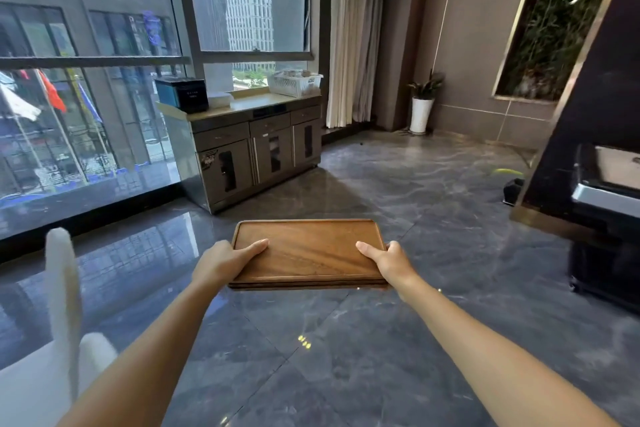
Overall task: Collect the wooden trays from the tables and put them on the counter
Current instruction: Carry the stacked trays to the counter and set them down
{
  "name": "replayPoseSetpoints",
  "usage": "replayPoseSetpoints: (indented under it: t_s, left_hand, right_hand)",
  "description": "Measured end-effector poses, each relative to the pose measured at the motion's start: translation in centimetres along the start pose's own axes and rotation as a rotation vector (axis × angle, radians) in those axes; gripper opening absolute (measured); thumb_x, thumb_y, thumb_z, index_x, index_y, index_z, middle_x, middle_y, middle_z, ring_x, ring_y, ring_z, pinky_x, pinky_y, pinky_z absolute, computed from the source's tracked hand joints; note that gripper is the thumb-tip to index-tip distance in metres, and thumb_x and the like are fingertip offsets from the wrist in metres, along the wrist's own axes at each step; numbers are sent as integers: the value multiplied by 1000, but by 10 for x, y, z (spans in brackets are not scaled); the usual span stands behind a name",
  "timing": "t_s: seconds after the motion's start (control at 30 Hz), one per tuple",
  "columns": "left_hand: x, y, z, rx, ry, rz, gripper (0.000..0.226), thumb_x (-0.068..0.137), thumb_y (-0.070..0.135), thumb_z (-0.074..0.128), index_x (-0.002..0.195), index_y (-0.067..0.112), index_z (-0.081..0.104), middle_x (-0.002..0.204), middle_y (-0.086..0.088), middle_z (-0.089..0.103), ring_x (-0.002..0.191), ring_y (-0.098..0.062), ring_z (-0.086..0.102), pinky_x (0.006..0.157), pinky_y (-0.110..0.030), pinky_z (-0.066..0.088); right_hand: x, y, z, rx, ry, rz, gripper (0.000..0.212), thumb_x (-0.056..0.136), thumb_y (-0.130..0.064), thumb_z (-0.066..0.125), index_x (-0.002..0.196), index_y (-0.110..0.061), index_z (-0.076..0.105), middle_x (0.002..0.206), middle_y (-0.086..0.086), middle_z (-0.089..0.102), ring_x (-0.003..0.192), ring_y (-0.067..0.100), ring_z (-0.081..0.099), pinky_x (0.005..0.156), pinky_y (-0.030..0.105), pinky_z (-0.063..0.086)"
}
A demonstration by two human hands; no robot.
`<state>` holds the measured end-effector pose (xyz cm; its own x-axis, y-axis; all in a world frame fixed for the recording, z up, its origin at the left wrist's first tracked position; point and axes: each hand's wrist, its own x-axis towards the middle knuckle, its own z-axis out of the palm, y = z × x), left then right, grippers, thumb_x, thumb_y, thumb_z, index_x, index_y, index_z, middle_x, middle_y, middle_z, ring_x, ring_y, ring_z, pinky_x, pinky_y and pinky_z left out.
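I hold a stack of brown wooden trays [308, 253] level in front of me, above the grey floor. My left hand [225, 262] grips the stack's left edge with the thumb lying on top. On the right edge sits my right hand [388, 262], thumb on top as well. The front edge shows at least two layers; how many trays are stacked I cannot tell. Straight ahead by the window stands the counter [256, 104], a grey cabinet with a pale top, a few steps away.
On the counter are a dark box [183, 94], folded white cloth [220, 100] and a white basket [294, 82]. A white chair [65, 305] is at my lower left. A black pillar and a dark stand [606, 204] fill the right. A potted plant [422, 107] stands by the far wall.
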<state>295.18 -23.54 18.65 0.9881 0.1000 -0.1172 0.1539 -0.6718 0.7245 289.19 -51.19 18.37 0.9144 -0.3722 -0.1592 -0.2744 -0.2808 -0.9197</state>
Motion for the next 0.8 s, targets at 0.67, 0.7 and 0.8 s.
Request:
replayPoseSetpoints:
  t_s: [0.67,0.7,0.8]
  left_hand:
    - [453,168,127,-20,107,-111,76,63,77,54,87,6,64,90,-11,68,82,-26,62,74,-38,50]
    - [477,179,128,-19,118,-108,74,64,77,54,87,7,65,90,-11,69,82,-26,62,73,-37,49]
    - [545,205,132,-6,132,-116,73,64,76,54,88,9,65,90,-9,68,86,-26,63,79,-39,51]
  right_hand:
    - [539,-85,10,-62,-110,-82,59,76,-49,67,109,-4,47,116,13,58,103,27,57,83,36,44]
    - [565,-94,11,-59,-115,-83,60,76,-50,66,110,-3,48,116,12,58,103,27,57,84,37,45]
    - [637,-117,19,-38,-139,-65,61,76,-51,66,111,-4,47,114,11,57,101,28,57,81,42,53]
